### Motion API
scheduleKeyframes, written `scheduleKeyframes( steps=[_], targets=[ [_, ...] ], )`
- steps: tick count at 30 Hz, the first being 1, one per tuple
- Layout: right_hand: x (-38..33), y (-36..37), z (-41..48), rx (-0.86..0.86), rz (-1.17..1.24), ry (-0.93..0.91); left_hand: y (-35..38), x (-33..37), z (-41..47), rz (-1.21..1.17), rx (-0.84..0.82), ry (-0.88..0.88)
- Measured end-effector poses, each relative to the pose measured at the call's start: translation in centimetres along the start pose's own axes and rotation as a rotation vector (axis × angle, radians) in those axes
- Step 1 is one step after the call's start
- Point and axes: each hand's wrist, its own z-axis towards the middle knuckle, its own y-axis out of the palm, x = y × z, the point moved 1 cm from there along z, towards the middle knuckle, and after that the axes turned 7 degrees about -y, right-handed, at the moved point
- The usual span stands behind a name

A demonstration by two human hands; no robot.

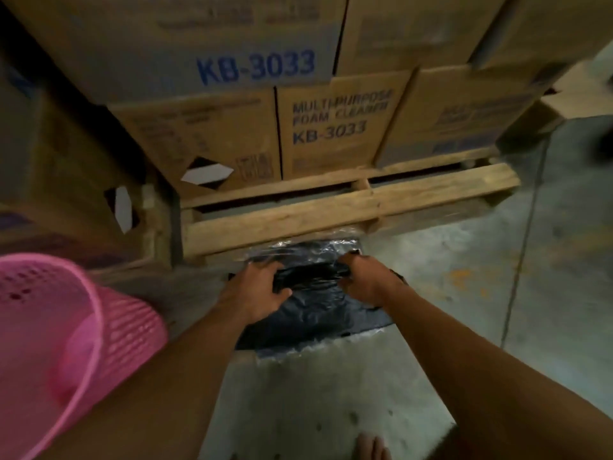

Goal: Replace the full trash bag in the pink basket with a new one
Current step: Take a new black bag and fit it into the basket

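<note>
A pack of black trash bags in clear plastic wrap lies flat on the concrete floor, just in front of a wooden pallet. My left hand rests on its left part with fingers pinching a fold of black film. My right hand grips the same fold from the right side. The pink basket stands at the lower left, tilted, with latticed walls; no bag shows inside it from here.
The wooden pallet carries stacked cardboard boxes marked KB-3033. More boxes stand at the left behind the basket. Bare concrete floor stretches to the right. My bare toes show at the bottom edge.
</note>
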Motion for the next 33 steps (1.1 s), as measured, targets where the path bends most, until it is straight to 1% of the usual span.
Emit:
scheduleKeyframes(
  steps=[3,6,9,12,14,16,19,22,24,26,29,31,33],
  targets=[
    [3.1,5.4,4.7,0.021,-0.048,-0.036,5.3,-2.3,4.5,0.026,0.034,0.008],
    [5.5,9.6,8.2,0.115,-0.079,-0.086,9.5,-4.1,7.6,0.027,0.068,0.043],
    [7.1,12.8,10.1,0.169,-0.118,-0.133,12.9,-5.7,9.5,0.060,0.085,0.064],
    [9.0,14.6,10.8,0.220,-0.173,-0.126,15.3,-6.9,10.5,0.072,0.106,0.061],
    [10.1,15.2,11.2,0.235,-0.234,-0.147,16.3,-7.4,10.8,0.068,0.156,0.057],
    [10.8,15.7,11.1,0.302,-0.274,-0.193,17.0,-7.5,11.0,0.063,0.216,0.062],
    [11.7,16.4,10.9,0.412,-0.294,-0.260,17.4,-7.2,11.1,0.118,0.297,0.076],
    [11.5,16.6,9.9,0.457,-0.219,-0.243,17.3,-7.0,10.7,0.169,0.322,0.085],
    [11.1,16.4,9.4,0.456,-0.136,-0.207,17.0,-6.9,10.5,0.152,0.333,0.102],
    [11.0,15.9,9.3,0.448,-0.075,-0.208,16.5,-6.7,10.4,0.121,0.338,0.115],
    [11.1,14.5,9.3,0.437,0.025,-0.191,15.6,-6.8,10.5,0.087,0.305,0.098],
    [11.5,13.4,9.6,0.396,0.102,-0.168,14.9,-6.8,10.5,-0.007,0.273,0.069],
    [11.5,12.3,9.8,0.381,0.168,-0.185,14.1,-6.8,10.4,-0.162,0.231,0.037]
  ],
)
